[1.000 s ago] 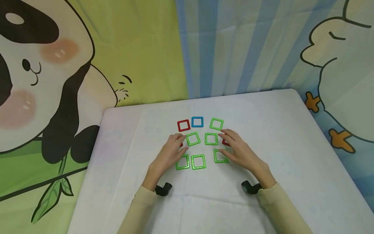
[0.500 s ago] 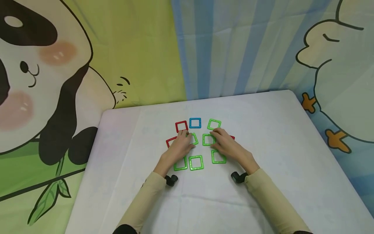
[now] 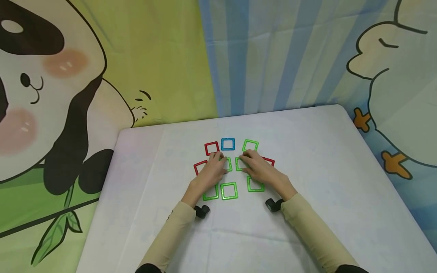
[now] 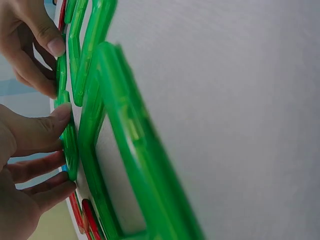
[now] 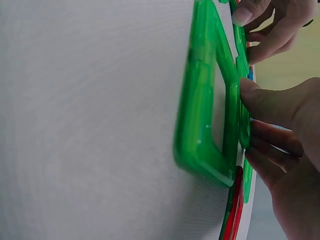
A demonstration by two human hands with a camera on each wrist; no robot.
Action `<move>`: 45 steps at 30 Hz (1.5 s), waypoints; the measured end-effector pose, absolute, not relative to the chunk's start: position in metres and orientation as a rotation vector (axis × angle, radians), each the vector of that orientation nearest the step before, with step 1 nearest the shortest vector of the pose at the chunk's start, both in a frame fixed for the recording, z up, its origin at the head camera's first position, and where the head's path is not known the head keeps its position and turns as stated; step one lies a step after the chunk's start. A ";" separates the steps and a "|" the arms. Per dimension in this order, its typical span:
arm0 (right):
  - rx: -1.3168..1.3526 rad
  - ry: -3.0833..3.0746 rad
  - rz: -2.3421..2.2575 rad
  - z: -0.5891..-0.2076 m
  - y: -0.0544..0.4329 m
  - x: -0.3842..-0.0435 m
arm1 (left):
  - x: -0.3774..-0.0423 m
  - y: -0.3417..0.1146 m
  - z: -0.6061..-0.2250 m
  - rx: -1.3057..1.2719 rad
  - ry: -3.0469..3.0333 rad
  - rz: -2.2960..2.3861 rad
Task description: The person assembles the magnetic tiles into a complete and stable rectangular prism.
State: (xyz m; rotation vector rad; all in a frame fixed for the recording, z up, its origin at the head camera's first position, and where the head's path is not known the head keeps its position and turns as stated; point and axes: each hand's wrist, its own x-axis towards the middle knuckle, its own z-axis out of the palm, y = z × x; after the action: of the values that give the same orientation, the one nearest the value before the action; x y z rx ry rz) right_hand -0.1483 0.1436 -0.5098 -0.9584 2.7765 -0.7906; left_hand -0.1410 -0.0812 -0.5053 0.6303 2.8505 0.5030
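Left green square point(image 3: 230, 164) and right green square point(image 3: 237, 164), on the worktop point(image 3: 317, 151), facing edges just beside each other: the former pinched between thumb and fingers of the left hand point(image 3: 212, 170), the latter likewise by the right hand point(image 3: 260, 168). Foreseeable faults: edges meeting askew, should either hand twist its square; nearer green square point(image 3: 256, 190), close by the right hand, perhaps knocked aside by a lowered palm.
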 end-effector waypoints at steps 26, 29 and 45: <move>-0.960 2.755 -0.755 -0.509 0.139 -0.148 | -0.138 -0.080 -0.504 0.672 2.832 0.480; -0.942 2.746 -0.741 -0.508 0.137 -0.149 | -0.138 -0.080 -0.505 0.664 2.828 0.479; -0.893 2.750 -0.675 -0.503 0.135 -0.154 | -0.138 -0.096 -0.497 0.629 2.856 0.513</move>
State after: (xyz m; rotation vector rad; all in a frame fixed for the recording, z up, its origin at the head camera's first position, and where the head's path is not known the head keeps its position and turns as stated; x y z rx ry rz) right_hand -0.1536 0.1349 -0.5025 -0.8930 2.7497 -0.6753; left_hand -0.1381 -0.0955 -0.4972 0.6290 2.8563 0.5133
